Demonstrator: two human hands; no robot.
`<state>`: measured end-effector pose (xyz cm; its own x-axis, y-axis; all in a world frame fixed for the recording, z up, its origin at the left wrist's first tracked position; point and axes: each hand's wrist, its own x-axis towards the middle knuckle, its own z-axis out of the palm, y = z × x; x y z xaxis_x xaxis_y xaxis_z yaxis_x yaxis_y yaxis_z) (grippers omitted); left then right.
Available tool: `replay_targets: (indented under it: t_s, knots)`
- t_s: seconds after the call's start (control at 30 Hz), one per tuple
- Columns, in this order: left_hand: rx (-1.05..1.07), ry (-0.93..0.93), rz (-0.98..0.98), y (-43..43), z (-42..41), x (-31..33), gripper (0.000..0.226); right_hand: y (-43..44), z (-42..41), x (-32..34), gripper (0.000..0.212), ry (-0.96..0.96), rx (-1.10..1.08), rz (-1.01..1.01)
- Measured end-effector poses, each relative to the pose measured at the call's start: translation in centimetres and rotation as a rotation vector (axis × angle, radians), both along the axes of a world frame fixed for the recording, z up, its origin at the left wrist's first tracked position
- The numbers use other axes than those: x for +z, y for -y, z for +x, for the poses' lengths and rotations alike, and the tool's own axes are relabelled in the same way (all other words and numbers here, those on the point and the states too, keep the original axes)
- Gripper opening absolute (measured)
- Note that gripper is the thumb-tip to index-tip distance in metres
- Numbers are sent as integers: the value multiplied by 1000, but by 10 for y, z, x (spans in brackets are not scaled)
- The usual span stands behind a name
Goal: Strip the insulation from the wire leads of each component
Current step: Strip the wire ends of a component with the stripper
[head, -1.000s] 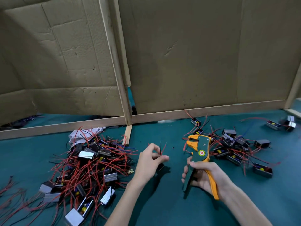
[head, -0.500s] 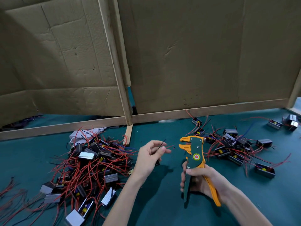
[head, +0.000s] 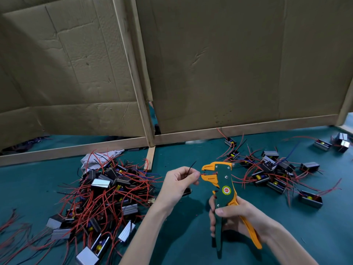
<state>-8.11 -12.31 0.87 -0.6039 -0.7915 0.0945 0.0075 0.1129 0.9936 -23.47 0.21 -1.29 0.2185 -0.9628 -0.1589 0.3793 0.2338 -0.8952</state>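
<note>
Right hand [head: 240,217] clenched round both handles of green-and-orange wire stripper [head: 223,185], head up, orange jaws parted. Left hand [head: 176,185], just left of stripper head, pinching red lead [head: 202,174] between thumb and fingers, lead tip lying between the jaws; black lead [head: 191,166] sticking up from same pinch, component body [head: 186,191] mostly hidden beneath hand. Tangled pile of components [head: 107,192] on green mat [head: 191,241] well left of stripper; looser scatter of components [head: 271,173] to its right.

Teal table [head: 191,245]; green-orange stripper [head: 222,186]; leads [head: 107,199] (seemingly mostly red).
</note>
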Motion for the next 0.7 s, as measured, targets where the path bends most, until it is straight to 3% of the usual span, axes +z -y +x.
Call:
replay_targets:
  t_s: [0.27,0.6,0.7]
  knots:
    - [-64,-3,29,1,6,6,21,-2,4,3,26,-48,-10,-13]
    - [-86,-36,59,7,15,8,15,0,37,-1,36,-146,-277,74]
    - [-50,-38,103,5,10,1,24,2,40,-2,35,-120,-317,84]
